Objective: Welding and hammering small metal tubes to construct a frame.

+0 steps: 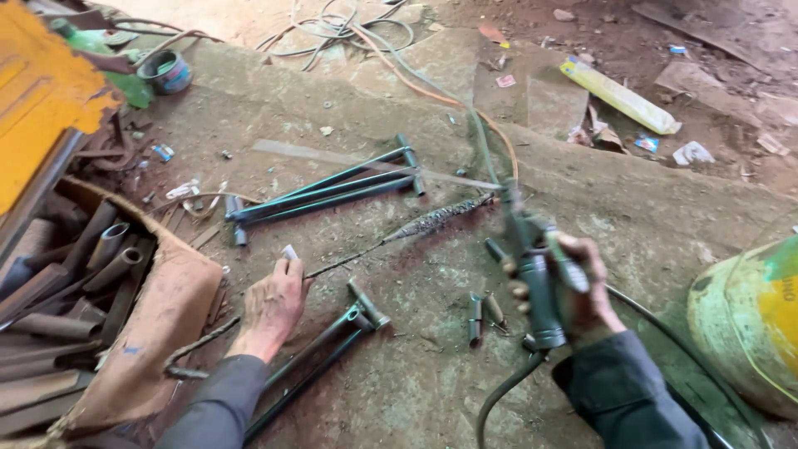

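Torch handle (539, 287), rigid and hose-tethered, is clasped mid-body in the closed right hand (582, 295); the left hand (273, 306) pinches a small pale piece (288, 252).

The right hand (573, 291) grips a dark green torch handle (536, 287) with its hose (499, 395) running down toward 6 o'clock, and its nozzle points to 12 o'clock, near the tip of a thin rod (399, 235) that carries a rough grey deposit. The left hand (273, 306) rests on the concrete floor (632, 224) and pinches a small white piece (289, 252), with a dark tube frame (332, 337) just beside it at 4 o'clock. A second green tube frame (332, 185) lies at 12 o'clock from this hand, a cardboard box of rusty pipes (75, 283) is at 9 o'clock, and a yellow-green cylinder (748, 324) stands at 3 o'clock of the right hand.
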